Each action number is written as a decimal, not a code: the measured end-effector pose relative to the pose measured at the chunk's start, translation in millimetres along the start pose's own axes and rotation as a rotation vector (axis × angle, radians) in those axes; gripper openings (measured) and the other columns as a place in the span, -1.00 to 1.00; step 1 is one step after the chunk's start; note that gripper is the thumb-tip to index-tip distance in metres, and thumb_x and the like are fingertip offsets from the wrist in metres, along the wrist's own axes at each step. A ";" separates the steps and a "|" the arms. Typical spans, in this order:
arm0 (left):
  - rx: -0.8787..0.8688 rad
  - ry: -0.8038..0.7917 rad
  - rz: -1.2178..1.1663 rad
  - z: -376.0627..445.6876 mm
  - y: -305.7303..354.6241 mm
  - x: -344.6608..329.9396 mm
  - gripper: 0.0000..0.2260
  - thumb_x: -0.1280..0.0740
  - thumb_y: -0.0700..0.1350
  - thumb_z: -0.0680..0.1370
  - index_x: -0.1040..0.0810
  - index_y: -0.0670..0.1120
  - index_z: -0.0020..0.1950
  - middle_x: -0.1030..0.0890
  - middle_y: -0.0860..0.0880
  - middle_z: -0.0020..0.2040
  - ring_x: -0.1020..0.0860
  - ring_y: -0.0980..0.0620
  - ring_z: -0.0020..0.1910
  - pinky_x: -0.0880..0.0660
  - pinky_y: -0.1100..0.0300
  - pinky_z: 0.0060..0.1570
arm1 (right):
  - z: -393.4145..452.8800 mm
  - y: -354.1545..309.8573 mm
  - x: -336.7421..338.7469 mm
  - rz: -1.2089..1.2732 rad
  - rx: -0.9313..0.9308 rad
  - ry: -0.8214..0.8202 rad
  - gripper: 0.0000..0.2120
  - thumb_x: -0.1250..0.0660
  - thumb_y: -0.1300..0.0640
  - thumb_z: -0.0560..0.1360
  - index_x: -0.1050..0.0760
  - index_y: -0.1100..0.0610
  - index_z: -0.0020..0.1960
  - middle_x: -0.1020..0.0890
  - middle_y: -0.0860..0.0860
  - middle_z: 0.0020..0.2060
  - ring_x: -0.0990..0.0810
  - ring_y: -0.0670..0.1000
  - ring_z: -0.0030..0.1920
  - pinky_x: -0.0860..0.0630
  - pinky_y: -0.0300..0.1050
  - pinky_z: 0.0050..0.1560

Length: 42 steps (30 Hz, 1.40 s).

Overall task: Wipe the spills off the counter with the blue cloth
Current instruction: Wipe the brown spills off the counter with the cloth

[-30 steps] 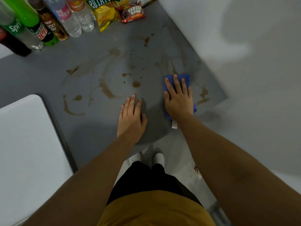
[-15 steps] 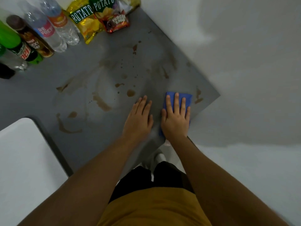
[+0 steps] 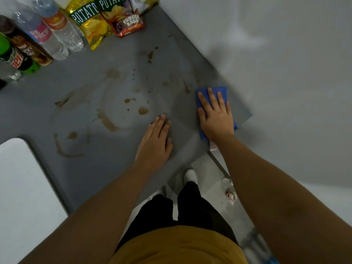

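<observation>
My right hand (image 3: 216,116) lies flat on the folded blue cloth (image 3: 222,91), pressing it onto the grey counter (image 3: 118,164) near its right corner. My left hand (image 3: 155,141) rests flat on the counter just left of the cloth, fingers together, holding nothing. Brown spills mark the counter: a blot (image 3: 142,110) ahead of my left hand, a curved streak (image 3: 106,121) further left, an arc (image 3: 65,152) near the white surface, and a small stain (image 3: 150,54) toward the back.
Several drink bottles (image 3: 42,35) stand at the back left. Potato chip bags (image 3: 89,21) and a red snack packet (image 3: 129,23) lie at the back. A white surface (image 3: 24,187) adjoins the counter at left. The counter's right edge drops to the floor.
My right hand has slid the blue cloth away from me along the right edge, over the stains that were near the corner. My left hand stays flat on the counter.
</observation>
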<state>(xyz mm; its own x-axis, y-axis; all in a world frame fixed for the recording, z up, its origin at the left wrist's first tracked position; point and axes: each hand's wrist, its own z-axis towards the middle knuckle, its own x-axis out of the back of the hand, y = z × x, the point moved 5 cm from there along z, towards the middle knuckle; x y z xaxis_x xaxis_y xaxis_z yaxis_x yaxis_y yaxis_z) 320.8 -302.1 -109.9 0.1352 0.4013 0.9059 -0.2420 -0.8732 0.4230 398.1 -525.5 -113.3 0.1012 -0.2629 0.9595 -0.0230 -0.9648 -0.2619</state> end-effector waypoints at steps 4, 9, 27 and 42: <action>0.007 0.002 -0.002 -0.6 0.8 0.3 -0.50 -0.18 -0.05 0.68 -0.23 -0.17 0.60 -0.14 -0.10 0.65 -0.09 -0.08 0.63 -0.16 -0.06 0.58 | -10.3 22.0 3.8 -0.015 -0.084 0.020 -0.48 0.06 -0.18 0.70 0.02 -0.20 0.64 0.02 -0.11 0.65 0.10 0.04 0.64 0.08 0.17 0.61; 0.005 0.007 0.000 -0.7 -1.0 -2.6 -0.49 -0.17 -0.04 0.68 -0.22 -0.16 0.61 -0.14 -0.09 0.65 -0.10 -0.07 0.63 -0.20 -0.08 0.56 | -41.8 20.5 -2.2 -0.054 -0.165 0.048 -0.45 0.05 -0.16 0.70 0.06 -0.11 0.66 0.02 -0.03 0.66 0.08 0.12 0.64 0.05 0.22 0.60; 0.017 0.000 0.029 1.5 1.0 -0.2 -0.48 -0.18 -0.03 0.66 -0.25 -0.15 0.60 -0.16 -0.08 0.64 -0.12 -0.06 0.63 -0.19 -0.06 0.56 | 32.1 -41.9 -7.2 -0.006 0.133 -0.040 -0.47 0.08 -0.18 0.69 0.02 -0.19 0.64 0.02 -0.09 0.65 0.10 0.06 0.64 0.07 0.15 0.61; 0.144 0.064 -0.009 57.9 8.7 7.2 -0.50 -0.17 -0.02 0.68 -0.26 -0.20 0.59 -0.20 -0.15 0.62 -0.13 -0.08 0.62 -0.16 0.00 0.58 | -7.9 -51.7 -20.6 -0.071 0.204 -0.060 -0.46 0.17 -0.18 0.69 0.13 -0.18 0.65 0.10 -0.09 0.65 0.18 0.05 0.64 0.14 0.11 0.62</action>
<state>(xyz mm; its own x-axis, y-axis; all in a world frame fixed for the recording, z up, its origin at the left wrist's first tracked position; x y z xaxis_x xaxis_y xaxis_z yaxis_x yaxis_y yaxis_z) 375.3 -322.9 -101.0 0.0740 0.4224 0.9034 -0.1002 -0.8981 0.4282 389.4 -470.2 -118.7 0.1548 -0.1873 0.9700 0.1877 -0.9584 -0.2150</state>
